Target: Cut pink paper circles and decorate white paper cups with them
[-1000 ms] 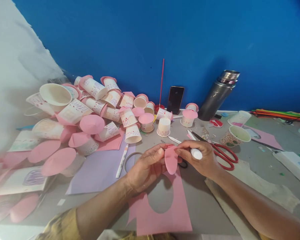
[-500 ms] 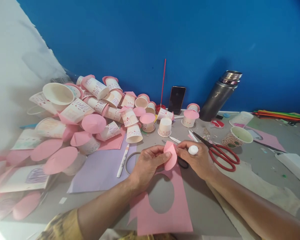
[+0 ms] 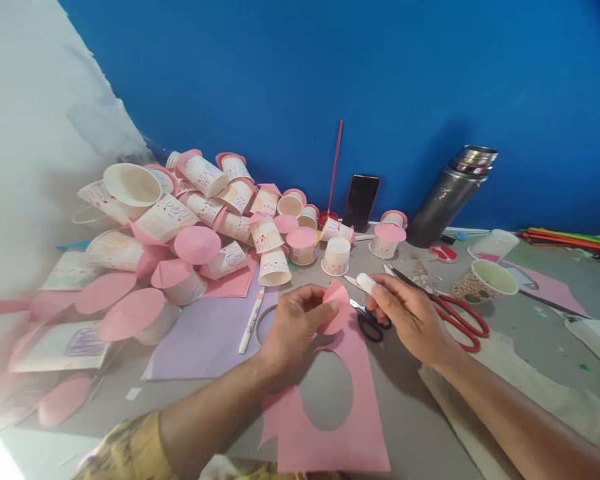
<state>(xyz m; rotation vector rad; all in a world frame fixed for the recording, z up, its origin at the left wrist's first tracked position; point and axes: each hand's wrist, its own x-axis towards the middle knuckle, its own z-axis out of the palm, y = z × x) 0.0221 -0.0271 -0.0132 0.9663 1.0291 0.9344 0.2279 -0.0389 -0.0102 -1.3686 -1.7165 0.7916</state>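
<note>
My left hand pinches a pink paper cone just above the table, thumb and fingers closed on its left side. My right hand is beside it on the right, closed around a white glue stick whose end points toward the cone. Below the hands lies a pink paper sheet with a round hole cut out. Small black-handled scissors rest between the two hands.
A heap of decorated paper cups with pink cone lids fills the left. A marker and a tape ring lie on a lilac sheet. Red scissors, a patterned cup, a steel flask and a phone stand right and behind.
My right hand let go of the cone's right edge and swung the glue stick round so its end faces the cone. My left hand kept hold of the cone.
</note>
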